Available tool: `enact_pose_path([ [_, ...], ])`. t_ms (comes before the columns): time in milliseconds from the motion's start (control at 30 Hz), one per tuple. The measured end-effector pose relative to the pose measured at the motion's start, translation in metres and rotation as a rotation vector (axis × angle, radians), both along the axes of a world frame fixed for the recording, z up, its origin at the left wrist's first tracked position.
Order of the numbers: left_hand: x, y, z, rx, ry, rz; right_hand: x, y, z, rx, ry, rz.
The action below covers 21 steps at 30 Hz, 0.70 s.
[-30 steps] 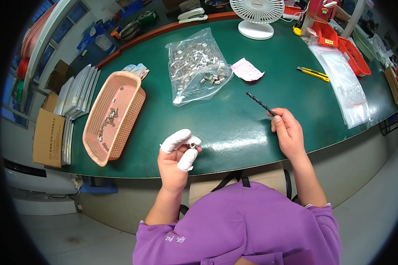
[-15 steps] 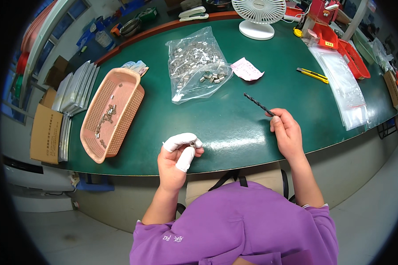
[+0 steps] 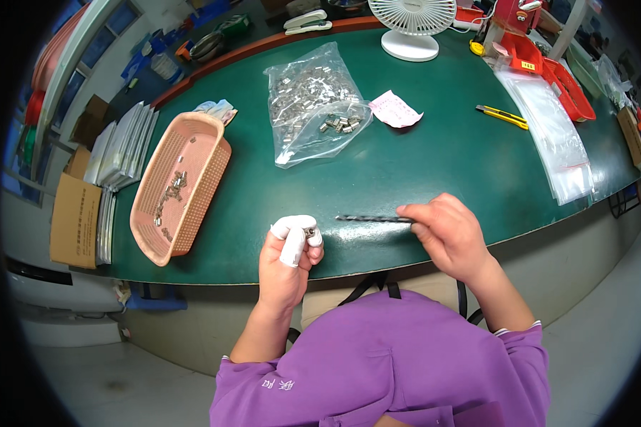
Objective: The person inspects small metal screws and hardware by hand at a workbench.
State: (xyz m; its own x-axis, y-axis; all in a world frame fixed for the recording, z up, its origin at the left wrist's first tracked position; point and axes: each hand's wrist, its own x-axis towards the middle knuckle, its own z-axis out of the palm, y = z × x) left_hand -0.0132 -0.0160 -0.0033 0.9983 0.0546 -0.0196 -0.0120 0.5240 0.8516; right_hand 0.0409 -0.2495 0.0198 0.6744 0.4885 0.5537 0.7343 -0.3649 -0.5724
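My left hand [image 3: 290, 249], with white coverings on the thumb and some fingers, pinches a small metal sleeve-like part [image 3: 310, 232] above the table's near edge. My right hand [image 3: 449, 235] is closed on the rear end of a dark twist drill bit [image 3: 370, 219]. The bit lies nearly level, its tip pointing left toward the metal part, with a gap between them. Beyond my hands lies a clear plastic bag [image 3: 313, 99] full of small metal parts. More such parts rest in a pink perforated basket [image 3: 217, 167] at the left.
On the green table [image 3: 434, 128] lie a pink paper slip [image 3: 394, 109], a yellow utility knife [image 3: 503, 117] and flat clear bags [image 3: 548, 142]. A white fan [image 3: 411, 44] and red bins [image 3: 570, 89] stand farther back. A cardboard box [image 3: 75, 220] is beyond the basket.
My right hand has swung the drill bit from slanting up and away to nearly level, its tip moving down and left toward my left hand. My left hand has turned slightly with the metal part.
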Motion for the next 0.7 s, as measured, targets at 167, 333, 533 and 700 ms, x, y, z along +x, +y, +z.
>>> enact_pose_path([
  [167,0.0,-0.004,0.0,0.013,0.048,0.017,-0.003,0.007,0.013,-0.072,-0.15,0.046],
  [333,-0.002,-0.006,0.003,0.014,0.072,-0.005,0.0,0.007,0.02,-0.204,-0.311,0.049],
  [533,-0.002,-0.002,0.008,0.0,0.113,-0.089,0.004,0.007,0.034,-0.274,-0.509,0.121],
  [700,-0.003,-0.004,0.005,0.113,-0.012,0.0,0.003,0.008,0.037,-0.309,-0.49,0.139],
])
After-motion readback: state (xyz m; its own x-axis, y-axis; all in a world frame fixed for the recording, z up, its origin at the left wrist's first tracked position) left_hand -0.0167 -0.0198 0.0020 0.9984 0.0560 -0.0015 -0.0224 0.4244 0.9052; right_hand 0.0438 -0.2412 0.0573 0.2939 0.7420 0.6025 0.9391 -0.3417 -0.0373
